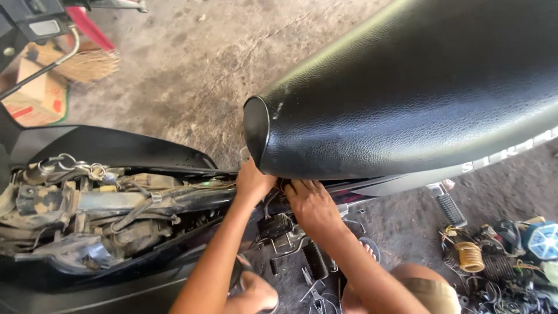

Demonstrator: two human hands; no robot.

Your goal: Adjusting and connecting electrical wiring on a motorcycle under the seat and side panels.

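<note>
While both hands work under the black seat (418, 87) at frame centre, wiring is being handled.
Left hand (253, 183) fingers hidden, grip unclear; right hand (311, 203) curled into red wires (285, 187); next move likely needs careful fingertip separation.

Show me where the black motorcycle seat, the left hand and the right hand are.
black motorcycle seat (418, 87): head view, middle of its top surface.
left hand (253, 184): head view, back of the hand.
right hand (314, 206): head view, back of the hand.

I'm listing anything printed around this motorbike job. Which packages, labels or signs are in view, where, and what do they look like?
Brown cardboard box: top left on the concrete floor, beside a straw broom, red markings, green edge.
White raised lettering: along the lower right rim of the black motorbike seat.
No screens or signs.
</note>
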